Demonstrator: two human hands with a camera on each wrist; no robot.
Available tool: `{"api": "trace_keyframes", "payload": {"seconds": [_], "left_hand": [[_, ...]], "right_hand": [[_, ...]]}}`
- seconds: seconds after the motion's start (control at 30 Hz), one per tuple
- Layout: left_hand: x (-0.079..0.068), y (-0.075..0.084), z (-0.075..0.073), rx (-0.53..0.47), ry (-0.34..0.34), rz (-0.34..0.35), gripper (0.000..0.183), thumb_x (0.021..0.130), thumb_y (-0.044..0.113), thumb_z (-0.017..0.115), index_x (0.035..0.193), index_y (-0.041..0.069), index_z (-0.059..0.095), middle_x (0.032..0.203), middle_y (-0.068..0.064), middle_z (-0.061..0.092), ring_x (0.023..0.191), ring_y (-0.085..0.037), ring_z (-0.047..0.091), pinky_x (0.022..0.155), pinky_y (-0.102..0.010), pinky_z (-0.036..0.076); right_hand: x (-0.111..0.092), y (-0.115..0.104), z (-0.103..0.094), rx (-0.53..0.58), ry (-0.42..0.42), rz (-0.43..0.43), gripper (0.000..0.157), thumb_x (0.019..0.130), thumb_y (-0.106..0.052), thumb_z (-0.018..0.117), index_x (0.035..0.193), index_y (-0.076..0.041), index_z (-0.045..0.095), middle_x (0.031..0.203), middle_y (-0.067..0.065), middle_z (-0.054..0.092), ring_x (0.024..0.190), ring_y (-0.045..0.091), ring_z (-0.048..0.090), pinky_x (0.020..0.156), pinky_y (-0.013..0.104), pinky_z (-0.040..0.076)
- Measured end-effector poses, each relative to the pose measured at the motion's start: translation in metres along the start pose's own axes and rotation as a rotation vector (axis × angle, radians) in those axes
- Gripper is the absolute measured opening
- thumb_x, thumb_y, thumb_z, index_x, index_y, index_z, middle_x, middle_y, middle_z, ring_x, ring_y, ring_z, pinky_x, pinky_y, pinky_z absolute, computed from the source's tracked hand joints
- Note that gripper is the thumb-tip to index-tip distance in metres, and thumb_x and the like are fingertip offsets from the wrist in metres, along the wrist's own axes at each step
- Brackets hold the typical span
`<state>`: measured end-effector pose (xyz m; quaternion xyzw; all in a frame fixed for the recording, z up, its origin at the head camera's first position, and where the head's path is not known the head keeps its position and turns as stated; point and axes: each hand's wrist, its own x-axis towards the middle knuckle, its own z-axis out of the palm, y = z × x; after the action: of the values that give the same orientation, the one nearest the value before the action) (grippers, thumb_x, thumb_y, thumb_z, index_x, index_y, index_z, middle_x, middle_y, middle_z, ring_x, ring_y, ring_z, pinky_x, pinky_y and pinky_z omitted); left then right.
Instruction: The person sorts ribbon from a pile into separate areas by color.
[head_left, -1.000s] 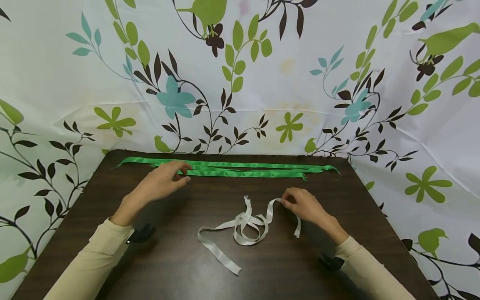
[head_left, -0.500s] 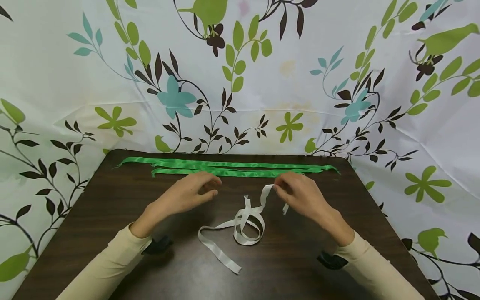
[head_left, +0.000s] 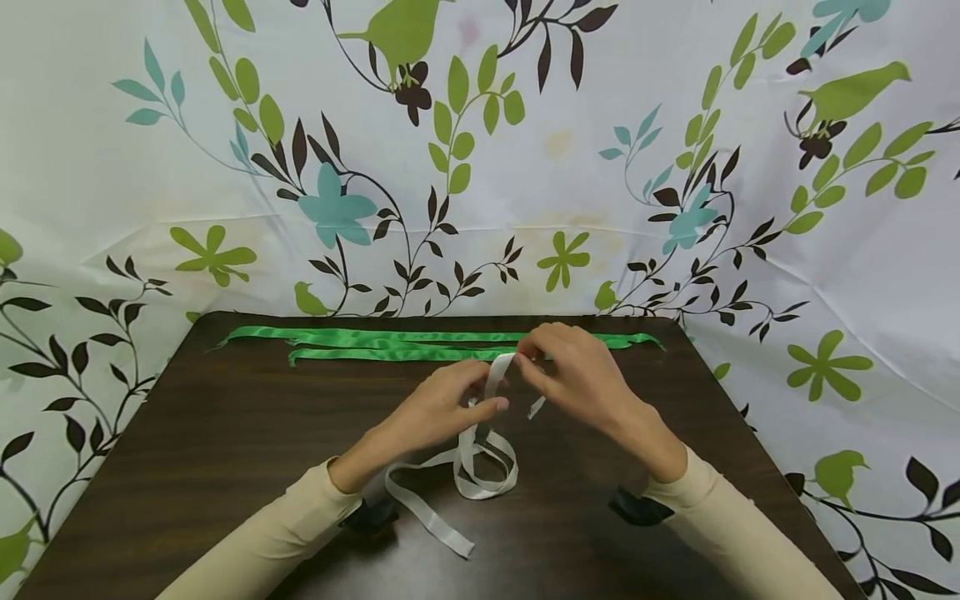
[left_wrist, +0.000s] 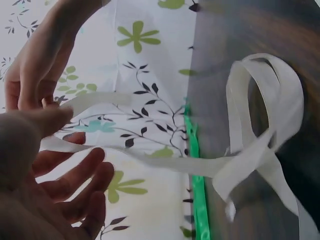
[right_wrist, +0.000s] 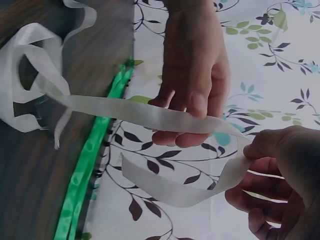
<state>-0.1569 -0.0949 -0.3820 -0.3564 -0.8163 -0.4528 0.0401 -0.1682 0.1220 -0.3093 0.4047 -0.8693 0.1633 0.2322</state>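
Observation:
A white ribbon [head_left: 429, 517] lies loosely coiled on the dark table, one tail stretching toward the front. My right hand [head_left: 581, 375] pinches it near its other end, between thumb and forefinger, and lifts that stretch off the table; a short free end [right_wrist: 170, 195] curls away from the pinch. Just left of it, my left hand [head_left: 438, 408] is around the raised stretch. In the right wrist view the ribbon runs between the left thumb [right_wrist: 198, 102] and fingers, which look spread apart in the left wrist view [left_wrist: 75, 175].
Several green satin ribbons [head_left: 360, 355] lie side by side along the far edge of the brown wooden table [head_left: 247, 433]. Behind it hangs a white cloth [head_left: 525, 192] printed with leaves, birds and flowers. Dark wrist straps [head_left: 639, 507] show under both sleeves.
My left hand has come from above the green ribbons rightward and down to the white ribbon. My right hand has moved left and up, raising the white ribbon. The head view has shifted slightly.

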Motion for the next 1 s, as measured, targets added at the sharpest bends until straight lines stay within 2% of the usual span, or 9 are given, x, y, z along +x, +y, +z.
{"api": "trace_keyframes", "payload": {"seconds": [0.07, 0.17, 0.37, 0.5, 0.83, 1.0], "left_hand": [[0.0, 0.001, 0.0, -0.044, 0.033, 0.017, 0.014, 0.09, 0.035, 0.06, 0.1, 0.025, 0.061, 0.088, 0.014, 0.056, 0.075, -0.006, 0.053, 0.063, -0.03, 0.046], [-0.003, 0.003, -0.005, -0.112, 0.031, 0.016, 0.012, 0.092, 0.031, 0.058, 0.098, 0.022, 0.064, 0.087, 0.013, 0.058, 0.073, -0.009, 0.054, 0.062, -0.031, 0.046], [-0.015, 0.009, -0.023, -0.208, -0.058, -0.089, 0.015, 0.092, 0.036, 0.056, 0.099, 0.026, 0.065, 0.085, 0.007, 0.061, 0.071, -0.017, 0.055, 0.059, -0.034, 0.044], [-0.023, 0.01, -0.035, -0.248, -0.079, -0.137, 0.014, 0.093, 0.034, 0.056, 0.1, 0.027, 0.065, 0.086, 0.006, 0.063, 0.076, -0.02, 0.057, 0.061, -0.035, 0.045], [-0.037, 0.004, -0.058, -0.229, -0.071, -0.259, 0.016, 0.092, 0.037, 0.056, 0.102, 0.027, 0.064, 0.085, 0.004, 0.064, 0.081, -0.014, 0.057, 0.071, -0.038, 0.044], [-0.045, 0.001, -0.067, -0.189, -0.052, -0.315, 0.015, 0.093, 0.036, 0.056, 0.103, 0.028, 0.063, 0.086, 0.002, 0.064, 0.079, -0.013, 0.057, 0.069, -0.037, 0.043]], "right_hand": [[0.003, 0.0, -0.002, 0.002, 0.012, -0.006, 0.003, 0.087, -0.022, 0.062, 0.087, -0.019, 0.062, 0.081, -0.011, 0.056, 0.072, 0.005, 0.049, 0.064, 0.029, 0.041], [0.004, 0.0, -0.006, 0.003, 0.02, -0.002, 0.005, 0.086, -0.022, 0.063, 0.087, -0.018, 0.063, 0.082, -0.01, 0.056, 0.073, 0.007, 0.05, 0.063, 0.029, 0.041], [0.004, 0.006, -0.013, -0.001, 0.034, 0.027, 0.006, 0.086, -0.024, 0.064, 0.087, -0.018, 0.063, 0.081, -0.011, 0.056, 0.073, 0.005, 0.05, 0.063, 0.028, 0.042], [0.003, 0.011, -0.017, -0.001, 0.041, 0.04, 0.005, 0.085, -0.023, 0.065, 0.087, -0.019, 0.063, 0.081, -0.012, 0.057, 0.074, 0.005, 0.052, 0.063, 0.028, 0.043], [-0.008, 0.025, -0.023, -0.03, 0.012, 0.075, 0.004, 0.085, -0.022, 0.065, 0.088, -0.019, 0.064, 0.082, -0.011, 0.058, 0.074, 0.011, 0.056, 0.063, 0.029, 0.044], [-0.014, 0.03, -0.026, -0.021, 0.003, 0.092, 0.007, 0.084, -0.019, 0.068, 0.089, -0.017, 0.064, 0.082, -0.009, 0.059, 0.073, 0.011, 0.057, 0.062, 0.031, 0.044]]}}
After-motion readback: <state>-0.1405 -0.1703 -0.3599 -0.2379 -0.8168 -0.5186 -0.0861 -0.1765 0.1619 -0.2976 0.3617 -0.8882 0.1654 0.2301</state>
